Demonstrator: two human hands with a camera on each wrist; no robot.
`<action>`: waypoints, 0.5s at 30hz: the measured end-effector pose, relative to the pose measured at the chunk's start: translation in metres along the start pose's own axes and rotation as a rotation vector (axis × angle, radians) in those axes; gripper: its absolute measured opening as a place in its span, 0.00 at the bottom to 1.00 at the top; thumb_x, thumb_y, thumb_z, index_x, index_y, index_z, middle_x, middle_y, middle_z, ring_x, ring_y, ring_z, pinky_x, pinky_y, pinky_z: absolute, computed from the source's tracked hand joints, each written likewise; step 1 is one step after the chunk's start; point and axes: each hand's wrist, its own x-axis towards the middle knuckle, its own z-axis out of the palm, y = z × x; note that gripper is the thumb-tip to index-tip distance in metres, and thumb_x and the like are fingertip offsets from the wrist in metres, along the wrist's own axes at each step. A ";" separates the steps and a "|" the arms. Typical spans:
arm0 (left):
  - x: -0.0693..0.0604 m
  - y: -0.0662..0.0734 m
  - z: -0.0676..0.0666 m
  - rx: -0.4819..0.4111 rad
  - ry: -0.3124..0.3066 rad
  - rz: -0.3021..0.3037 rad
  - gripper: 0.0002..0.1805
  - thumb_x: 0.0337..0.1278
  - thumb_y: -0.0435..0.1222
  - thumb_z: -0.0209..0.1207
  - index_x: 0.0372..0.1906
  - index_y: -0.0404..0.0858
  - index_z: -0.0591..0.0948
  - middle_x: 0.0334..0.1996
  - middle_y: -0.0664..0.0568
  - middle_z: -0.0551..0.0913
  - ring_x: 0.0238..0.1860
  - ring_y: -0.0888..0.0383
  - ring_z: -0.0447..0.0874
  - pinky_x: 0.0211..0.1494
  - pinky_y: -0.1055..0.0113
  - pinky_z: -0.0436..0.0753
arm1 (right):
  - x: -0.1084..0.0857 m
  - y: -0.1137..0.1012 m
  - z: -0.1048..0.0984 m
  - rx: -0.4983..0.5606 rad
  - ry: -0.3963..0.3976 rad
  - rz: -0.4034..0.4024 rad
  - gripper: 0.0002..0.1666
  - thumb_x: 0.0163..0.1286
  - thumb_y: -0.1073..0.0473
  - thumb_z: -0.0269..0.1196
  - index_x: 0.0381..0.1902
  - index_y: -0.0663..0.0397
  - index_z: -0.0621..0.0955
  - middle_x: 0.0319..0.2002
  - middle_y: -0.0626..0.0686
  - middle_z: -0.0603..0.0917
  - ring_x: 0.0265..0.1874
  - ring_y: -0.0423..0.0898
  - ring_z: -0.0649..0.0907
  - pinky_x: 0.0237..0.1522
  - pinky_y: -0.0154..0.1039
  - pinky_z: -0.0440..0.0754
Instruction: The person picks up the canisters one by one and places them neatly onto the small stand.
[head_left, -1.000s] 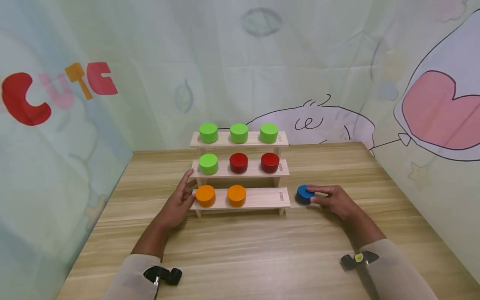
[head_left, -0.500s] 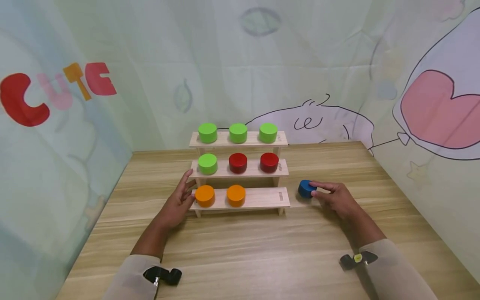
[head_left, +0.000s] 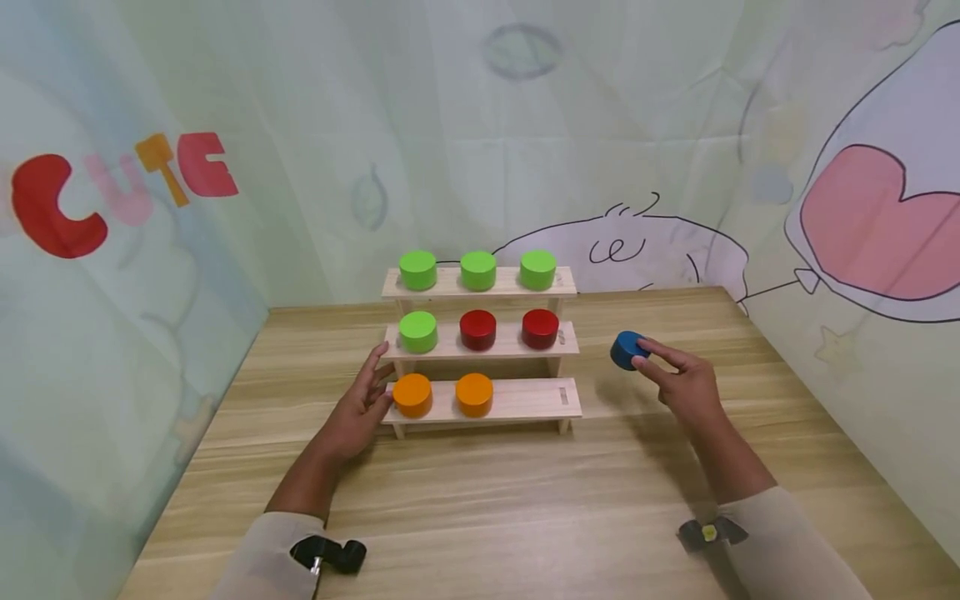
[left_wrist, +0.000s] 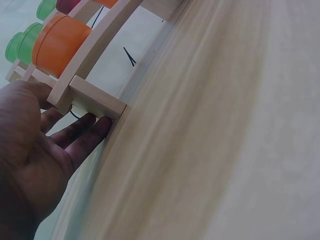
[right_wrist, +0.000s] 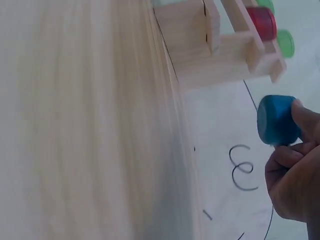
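A stepped wooden stand (head_left: pixel 528 400) with three shelves stands mid-table. Three green round blocks (head_left: pixel 478 271) line its top shelf. On the middle shelf sit one green block (head_left: pixel 417 332) and two red ones (head_left: pixel 477 331). The bottom shelf bears two orange blocks (head_left: pixel 412 395) at its left and middle. My left hand (head_left: pixel 358 417) touches the stand's left side, its fingers (left_wrist: pixel 90 142) fairly straight against the leg (left_wrist: pixel 95 97) in the left wrist view. To the right of the stand, my right hand (head_left: pixel 686 387) pinches a blue round block (head_left: pixel 628 350), tilted and above the table.
The wood-grain table (head_left: pixel 495 517) extends in front of the stand. A printed cloth backdrop (head_left: pixel 450 150) encloses the table at the back and both sides. Small black devices (head_left: pixel 330 554) are strapped to both sleeves.
My right hand has lifted the blue block off the table, shifting it slightly right and away from me, and tilted it. My left hand stays at the stand's side.
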 end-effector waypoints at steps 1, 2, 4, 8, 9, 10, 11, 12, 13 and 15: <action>0.000 -0.001 0.000 -0.001 0.000 0.001 0.45 0.88 0.32 0.47 0.90 0.68 0.41 0.87 0.31 0.58 0.82 0.26 0.66 0.80 0.32 0.68 | -0.002 -0.004 0.003 0.028 0.018 0.002 0.26 0.73 0.52 0.76 0.66 0.53 0.88 0.47 0.22 0.88 0.12 0.33 0.66 0.19 0.27 0.68; 0.001 -0.002 0.001 -0.003 0.001 0.001 0.45 0.88 0.32 0.47 0.90 0.68 0.41 0.87 0.31 0.58 0.82 0.26 0.66 0.80 0.32 0.68 | -0.004 -0.007 0.006 0.057 0.039 0.003 0.25 0.73 0.54 0.76 0.65 0.53 0.89 0.46 0.22 0.89 0.11 0.33 0.65 0.19 0.27 0.67; 0.001 -0.003 0.001 -0.002 0.000 -0.002 0.45 0.88 0.32 0.47 0.90 0.68 0.41 0.87 0.31 0.58 0.82 0.26 0.66 0.80 0.32 0.68 | -0.008 -0.013 0.013 0.099 0.070 0.001 0.23 0.72 0.56 0.77 0.63 0.52 0.90 0.46 0.22 0.89 0.11 0.33 0.64 0.18 0.26 0.67; 0.001 -0.001 0.000 0.001 -0.002 0.000 0.45 0.88 0.32 0.47 0.90 0.66 0.41 0.86 0.31 0.58 0.82 0.26 0.66 0.80 0.32 0.68 | -0.016 -0.021 0.023 0.138 0.100 -0.036 0.20 0.71 0.56 0.78 0.60 0.49 0.92 0.49 0.26 0.91 0.11 0.32 0.66 0.18 0.25 0.67; 0.001 -0.001 0.000 0.002 -0.003 0.002 0.44 0.88 0.32 0.47 0.91 0.66 0.40 0.86 0.31 0.58 0.81 0.26 0.66 0.80 0.32 0.68 | -0.018 -0.023 0.025 0.133 0.098 -0.056 0.20 0.71 0.56 0.78 0.60 0.48 0.92 0.50 0.27 0.91 0.11 0.32 0.67 0.18 0.26 0.67; 0.001 -0.001 0.000 0.001 -0.003 0.007 0.44 0.88 0.31 0.47 0.91 0.65 0.40 0.86 0.30 0.58 0.81 0.26 0.66 0.79 0.32 0.68 | -0.021 -0.025 0.027 0.131 0.093 -0.078 0.20 0.71 0.57 0.77 0.60 0.48 0.92 0.51 0.27 0.92 0.11 0.32 0.67 0.19 0.26 0.67; 0.001 -0.001 0.000 0.002 -0.002 0.013 0.44 0.88 0.31 0.47 0.91 0.63 0.40 0.86 0.30 0.59 0.81 0.26 0.67 0.79 0.31 0.68 | -0.023 -0.027 0.030 0.128 0.088 -0.101 0.20 0.71 0.58 0.77 0.60 0.50 0.92 0.52 0.27 0.91 0.11 0.32 0.67 0.19 0.26 0.67; 0.001 -0.001 0.000 0.001 -0.003 0.014 0.44 0.88 0.31 0.47 0.91 0.63 0.40 0.86 0.30 0.59 0.81 0.26 0.67 0.79 0.31 0.68 | -0.026 -0.028 0.033 0.123 0.083 -0.127 0.20 0.72 0.59 0.77 0.60 0.52 0.91 0.53 0.27 0.91 0.11 0.33 0.68 0.19 0.26 0.66; 0.001 -0.001 0.000 -0.001 -0.005 0.016 0.44 0.88 0.31 0.47 0.91 0.62 0.40 0.86 0.30 0.59 0.81 0.26 0.66 0.79 0.31 0.68 | -0.029 -0.030 0.036 0.122 0.077 -0.154 0.20 0.72 0.60 0.76 0.61 0.55 0.91 0.54 0.27 0.91 0.13 0.30 0.72 0.19 0.26 0.67; 0.001 -0.001 0.000 -0.003 -0.005 0.018 0.44 0.88 0.31 0.47 0.91 0.62 0.40 0.86 0.30 0.59 0.81 0.25 0.66 0.79 0.31 0.68 | -0.033 -0.033 0.042 0.122 0.071 -0.208 0.20 0.72 0.64 0.75 0.61 0.61 0.90 0.54 0.27 0.91 0.19 0.28 0.82 0.21 0.25 0.72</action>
